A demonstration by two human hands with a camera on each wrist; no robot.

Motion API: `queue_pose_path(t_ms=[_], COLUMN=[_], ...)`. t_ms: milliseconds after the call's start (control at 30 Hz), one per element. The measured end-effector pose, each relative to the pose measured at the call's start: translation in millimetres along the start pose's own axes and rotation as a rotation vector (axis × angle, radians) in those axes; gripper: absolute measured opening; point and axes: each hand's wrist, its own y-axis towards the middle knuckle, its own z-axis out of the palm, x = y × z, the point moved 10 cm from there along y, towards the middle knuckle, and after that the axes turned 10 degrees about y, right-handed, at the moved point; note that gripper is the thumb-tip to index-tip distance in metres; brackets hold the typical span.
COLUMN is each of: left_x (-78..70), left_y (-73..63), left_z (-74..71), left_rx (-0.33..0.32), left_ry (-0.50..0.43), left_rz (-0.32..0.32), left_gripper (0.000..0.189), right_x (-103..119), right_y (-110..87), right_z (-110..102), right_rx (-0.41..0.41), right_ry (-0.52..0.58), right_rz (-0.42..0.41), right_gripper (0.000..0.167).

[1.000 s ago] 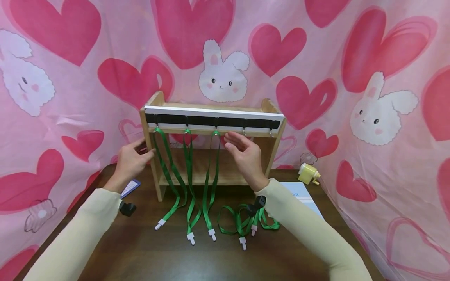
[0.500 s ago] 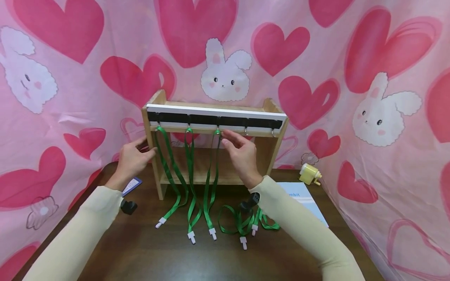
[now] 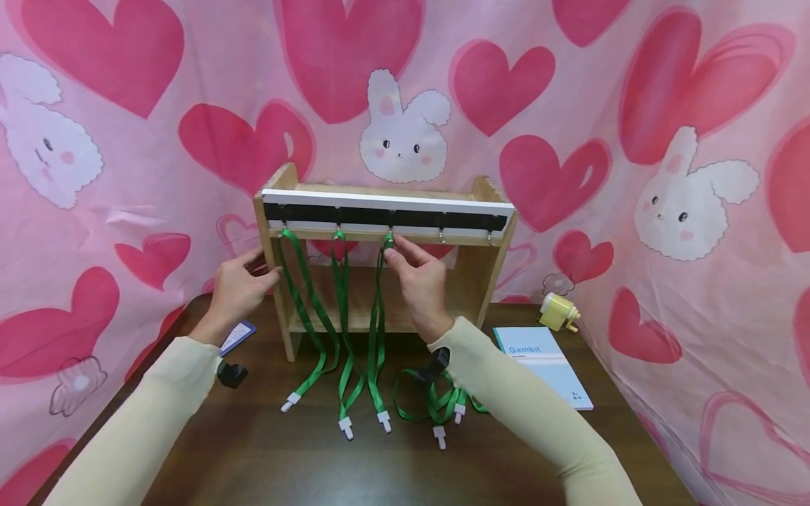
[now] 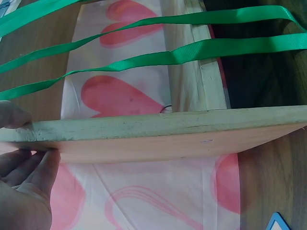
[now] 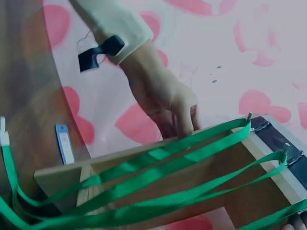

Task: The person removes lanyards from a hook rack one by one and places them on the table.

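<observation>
My left hand [image 3: 237,292] grips the left side panel [image 4: 158,127] of a small wooden shelf [image 3: 373,320], thumb on one face and fingers on the other. Along the shelf's top front runs a white and black hook rail [image 3: 418,219]. Green lanyards hang from its three left hooks, with white clips lying on the table. My right hand [image 3: 420,284] pinches the top of the third lanyard [image 3: 377,309], just under its hook. In the right wrist view only a bit of the right hand's fingers [image 5: 296,222] shows, at the lower right corner.
The two right hooks [image 3: 491,239] hold nothing. More green lanyards [image 3: 436,404] lie on the dark table [image 3: 285,464], partly under my right forearm. A notebook [image 3: 550,372] and a yellow crank sharpener [image 3: 558,313] are at right. A blue-edged card [image 3: 238,336] lies at left.
My right hand has moved left onto the third lanyard's top, and its two straps have come closer together. More of the notebook shows. The left hand stays on the shelf.
</observation>
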Motion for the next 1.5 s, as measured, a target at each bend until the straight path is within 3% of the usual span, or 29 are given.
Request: queue_pose_path(t_ms=[133, 400, 1000, 1333, 1500], left_x=[1.0, 0.0, 0.7, -3.0, -1.2], left_y=[-0.2, 2.2, -0.9, 0.4, 0.0], left_z=[-0.3, 0.9, 1.8, 0.1, 0.8], left_rx=[-0.001, 0.002, 0.021, -0.007, -0.010], left_ry=[-0.003, -0.006, -0.010, -0.016, -0.002], left_rz=[0.000, 0.000, -0.010, 0.005, 0.004], left_gripper=[0.063, 0.064, 0.065, 0.063, 0.063], right_x=[-7.3, -11.1, -16.2, -13.1, -11.6], right_y=[1.1, 3.3, 7.9, 7.9, 7.3], right_z=[3.8, 14.5, 13.9, 11.4, 10.7], right_rx=[-0.034, -0.019, -0.052, -0.029, -0.002], right_ry=[0.087, 0.176, 0.156, 0.191, 0.140], right_rz=[0.041, 0.068, 0.103, 0.096, 0.105], right_gripper=[0.034, 0.028, 0.022, 0.024, 0.022])
